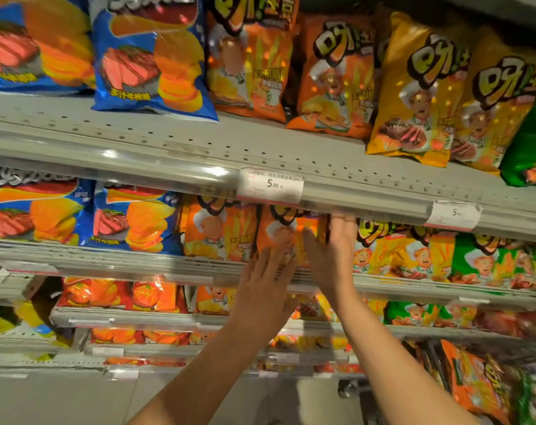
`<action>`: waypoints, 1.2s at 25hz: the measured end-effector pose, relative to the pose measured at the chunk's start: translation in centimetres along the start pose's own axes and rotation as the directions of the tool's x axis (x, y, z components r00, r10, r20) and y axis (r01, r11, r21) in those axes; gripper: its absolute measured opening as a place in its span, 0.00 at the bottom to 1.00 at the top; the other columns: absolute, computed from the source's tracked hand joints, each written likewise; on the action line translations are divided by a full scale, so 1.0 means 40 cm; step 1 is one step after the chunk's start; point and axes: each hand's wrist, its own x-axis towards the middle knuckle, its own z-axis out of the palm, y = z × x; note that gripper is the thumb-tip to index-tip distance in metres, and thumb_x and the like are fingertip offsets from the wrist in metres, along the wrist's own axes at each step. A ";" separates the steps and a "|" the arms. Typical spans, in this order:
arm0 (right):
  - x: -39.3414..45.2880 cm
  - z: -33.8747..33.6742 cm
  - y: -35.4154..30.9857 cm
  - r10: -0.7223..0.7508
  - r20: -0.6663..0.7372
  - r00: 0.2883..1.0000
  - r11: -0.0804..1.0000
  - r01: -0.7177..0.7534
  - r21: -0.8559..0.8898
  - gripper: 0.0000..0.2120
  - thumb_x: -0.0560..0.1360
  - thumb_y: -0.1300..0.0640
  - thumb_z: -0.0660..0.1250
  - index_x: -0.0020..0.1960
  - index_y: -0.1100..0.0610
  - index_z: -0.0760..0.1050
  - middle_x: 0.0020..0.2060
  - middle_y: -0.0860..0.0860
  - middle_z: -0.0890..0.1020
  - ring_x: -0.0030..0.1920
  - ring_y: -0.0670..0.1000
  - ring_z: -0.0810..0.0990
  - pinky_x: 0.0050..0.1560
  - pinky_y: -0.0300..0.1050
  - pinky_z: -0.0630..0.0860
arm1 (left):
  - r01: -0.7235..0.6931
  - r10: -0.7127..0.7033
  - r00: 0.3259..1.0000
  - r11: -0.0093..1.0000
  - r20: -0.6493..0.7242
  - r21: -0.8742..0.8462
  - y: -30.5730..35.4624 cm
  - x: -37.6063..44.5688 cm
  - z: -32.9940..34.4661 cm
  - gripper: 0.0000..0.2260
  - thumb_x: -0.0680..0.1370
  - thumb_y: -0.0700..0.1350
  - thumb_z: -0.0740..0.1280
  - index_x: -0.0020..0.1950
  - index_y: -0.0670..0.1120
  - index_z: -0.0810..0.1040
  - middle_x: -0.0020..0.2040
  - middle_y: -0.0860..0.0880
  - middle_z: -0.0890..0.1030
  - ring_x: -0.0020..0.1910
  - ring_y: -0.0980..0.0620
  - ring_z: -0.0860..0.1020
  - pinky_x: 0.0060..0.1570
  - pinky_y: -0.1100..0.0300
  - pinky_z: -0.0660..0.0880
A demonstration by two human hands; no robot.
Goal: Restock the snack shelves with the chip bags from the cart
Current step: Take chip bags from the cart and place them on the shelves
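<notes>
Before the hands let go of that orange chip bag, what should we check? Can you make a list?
1. Orange chip bag standing upright on the second shelf: ok.
2. Left hand flat against the bag's front: ok.
3. Right hand pressed at the bag's right side, fingers straight: ok.
4. Bag sits among matching orange bags, not the blue ones: ok.
5. Bag pushed fully back on the shelf: cannot tell, hands cover its base.
6. More bags waiting in the cart: ok, some show at lower right.
</notes>
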 end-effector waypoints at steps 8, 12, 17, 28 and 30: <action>0.022 -0.105 0.039 -0.042 0.318 0.947 0.957 -0.053 0.284 0.18 0.77 0.58 0.70 0.66 0.50 0.76 0.61 0.52 0.79 0.60 0.52 0.80 0.60 0.51 0.78 | 0.055 -0.058 0.996 0.997 -0.071 -0.051 0.052 -0.006 0.019 0.27 0.78 0.54 0.69 0.74 0.44 0.73 0.76 0.39 0.69 0.76 0.34 0.65 0.73 0.34 0.62; -0.111 -0.275 0.167 0.123 0.233 0.965 0.945 -0.186 0.269 0.16 0.77 0.55 0.68 0.63 0.41 0.75 0.58 0.47 0.80 0.59 0.45 0.80 0.54 0.40 0.77 | -0.184 0.168 0.978 0.974 -0.126 -0.133 0.201 -0.015 0.101 0.21 0.76 0.47 0.72 0.69 0.44 0.78 0.71 0.39 0.75 0.73 0.35 0.70 0.66 0.35 0.70; -0.286 -0.551 0.479 0.485 0.107 0.868 0.840 -0.496 0.221 0.14 0.80 0.54 0.67 0.65 0.44 0.76 0.59 0.40 0.80 0.60 0.39 0.78 0.57 0.33 0.74 | -0.345 0.363 0.931 0.905 0.032 -0.249 0.501 0.044 0.282 0.22 0.74 0.49 0.73 0.68 0.48 0.80 0.71 0.43 0.76 0.70 0.40 0.73 0.65 0.42 0.74; -0.665 -1.061 1.296 0.999 0.001 0.054 0.046 -0.876 0.479 0.26 0.78 0.58 0.71 0.73 0.56 0.67 0.61 0.58 0.79 0.52 0.54 0.80 0.48 0.46 0.75 | -0.314 0.435 0.639 0.901 0.635 -0.301 1.258 0.359 0.877 0.25 0.79 0.50 0.68 0.75 0.47 0.70 0.72 0.43 0.70 0.73 0.41 0.68 0.71 0.48 0.67; -0.703 -1.099 1.390 0.994 0.040 -0.103 -0.110 -0.857 0.504 0.34 0.77 0.54 0.72 0.79 0.54 0.60 0.65 0.54 0.75 0.59 0.56 0.78 0.51 0.46 0.74 | -0.306 0.403 0.601 0.914 0.690 -0.267 1.339 0.406 0.966 0.26 0.80 0.52 0.67 0.76 0.45 0.68 0.73 0.42 0.69 0.73 0.40 0.66 0.71 0.47 0.66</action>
